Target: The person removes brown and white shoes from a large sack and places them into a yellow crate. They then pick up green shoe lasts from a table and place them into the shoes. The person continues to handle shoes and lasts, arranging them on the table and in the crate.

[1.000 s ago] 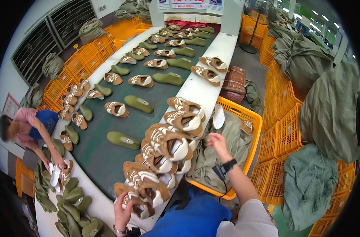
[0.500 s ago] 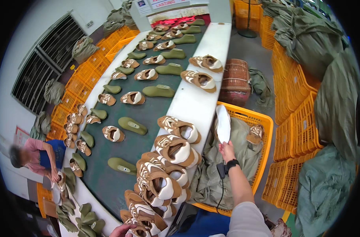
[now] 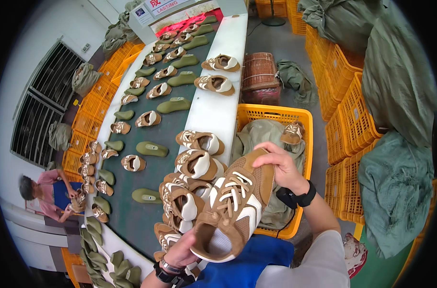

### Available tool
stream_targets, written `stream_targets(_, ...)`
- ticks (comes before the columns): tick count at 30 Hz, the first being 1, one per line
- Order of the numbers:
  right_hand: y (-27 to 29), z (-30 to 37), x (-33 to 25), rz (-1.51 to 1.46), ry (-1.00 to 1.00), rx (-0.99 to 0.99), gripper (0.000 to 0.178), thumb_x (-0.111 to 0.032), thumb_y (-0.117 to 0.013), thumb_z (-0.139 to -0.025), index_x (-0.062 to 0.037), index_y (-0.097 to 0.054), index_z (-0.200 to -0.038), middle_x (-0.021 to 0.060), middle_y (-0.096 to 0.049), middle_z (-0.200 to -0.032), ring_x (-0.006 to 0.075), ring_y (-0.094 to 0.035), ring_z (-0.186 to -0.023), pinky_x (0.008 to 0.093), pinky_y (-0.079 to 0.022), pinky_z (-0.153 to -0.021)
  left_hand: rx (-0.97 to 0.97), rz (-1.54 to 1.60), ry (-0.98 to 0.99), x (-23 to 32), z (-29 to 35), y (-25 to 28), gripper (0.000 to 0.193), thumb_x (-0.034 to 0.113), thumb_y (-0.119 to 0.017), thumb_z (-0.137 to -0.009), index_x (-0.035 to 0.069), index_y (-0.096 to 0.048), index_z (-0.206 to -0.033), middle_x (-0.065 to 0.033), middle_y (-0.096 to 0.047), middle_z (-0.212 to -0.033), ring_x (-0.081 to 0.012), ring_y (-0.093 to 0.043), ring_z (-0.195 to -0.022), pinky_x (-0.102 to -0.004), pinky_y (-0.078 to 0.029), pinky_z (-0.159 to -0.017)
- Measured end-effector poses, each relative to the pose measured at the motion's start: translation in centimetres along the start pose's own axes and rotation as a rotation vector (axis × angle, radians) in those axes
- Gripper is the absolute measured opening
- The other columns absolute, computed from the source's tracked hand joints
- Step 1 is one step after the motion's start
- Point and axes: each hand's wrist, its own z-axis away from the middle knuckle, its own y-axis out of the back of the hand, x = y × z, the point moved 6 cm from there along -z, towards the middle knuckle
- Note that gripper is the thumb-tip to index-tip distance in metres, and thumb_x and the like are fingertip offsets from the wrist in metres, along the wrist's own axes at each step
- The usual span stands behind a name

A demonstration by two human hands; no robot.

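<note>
Close in front of me, a brown sneaker (image 3: 251,192) with white stripes and pale laces is held tilted, its opening toward me. My right hand (image 3: 280,165) is closed round its toe. At the heel end, my left hand (image 3: 182,249) grips the rim by the opening. Beside and partly behind it, a pile of similar brown and white sneakers (image 3: 180,194) lies on the white ledge (image 3: 212,108). Below my right forearm stands a yellow crate (image 3: 302,216) lined with grey-green cloth, with one small brown shoe (image 3: 293,133) on its far side.
A dark green conveyor (image 3: 127,211) carries rows of sneakers and green shoe lasts (image 3: 152,149). Across it, a co-worker (image 3: 50,189) in pink handles a shoe. Stacked yellow crates (image 3: 350,120) and big cloth sacks (image 3: 396,192) line the right. A reddish woven basket (image 3: 260,72) stands beyond my crate.
My right hand has brought a white-soled shoe from over the crate toward me, and its upper now shows. My left hand has risen from the pile to the heel. The view has shifted.
</note>
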Motion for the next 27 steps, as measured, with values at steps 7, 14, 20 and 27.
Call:
stream_targets(7,6.1,0.9,12.7,1.002,-0.362,0.051,0.067,-0.01,-0.068,-0.076,-0.0149,-0.038,-0.136,0.0175,-0.043,-0.133,0.0307,-0.048,-0.117,0.0386,-0.042,-0.092,0.376,-0.321,-0.148,1.7,2.4,1.8,0.043,0.004,-0.063,-0.079,-0.001,-0.051,-0.12,-0.0035,-0.061,-0.103,-0.0105,-0.057,-0.093,-0.025,-0.046,-0.082)
stream_targets(14,12.7,11.7,27.0,1.24,-0.988,-0.022,0.064,-0.021,-0.065,-0.079,-0.0216,-0.036,-0.136,0.0199,-0.038,-0.133,0.0373,-0.056,-0.104,0.0452,-0.048,-0.084,0.97,-0.151,-0.707,2.3,12.7,6.3,0.046,0.014,-0.057,-0.074,-0.001,-0.046,-0.116,-0.0104,-0.056,-0.104,-0.0204,-0.058,-0.092,-0.0315,-0.048,-0.081)
stream_targets(20,16.0,6.8,20.8,1.294,-0.523,0.48,0.023,-0.019,-0.047,-0.091,-0.0054,-0.057,-0.107,0.0172,-0.062,-0.096,0.035,-0.06,-0.082,0.0432,-0.049,-0.069,1.107,-0.014,-0.81,-2.1,20.2,11.2,0.037,0.015,-0.053,-0.084,0.002,-0.047,-0.118,-0.008,-0.056,-0.109,-0.0202,-0.057,-0.098,-0.0342,-0.046,-0.087)
stream_targets(27,12.7,5.8,8.0,0.012,-0.44,0.864,0.033,-0.031,-0.045,-0.097,-0.0002,-0.056,-0.104,0.0075,-0.063,-0.088,0.0159,-0.058,-0.07,0.0292,-0.047,-0.064,1.189,0.1,-0.829,-10.4,25.2,17.6,0.028,0.016,-0.053,-0.086,0.005,-0.05,-0.111,-0.0056,-0.054,-0.103,-0.0175,-0.057,-0.095,-0.0317,-0.05,-0.081)
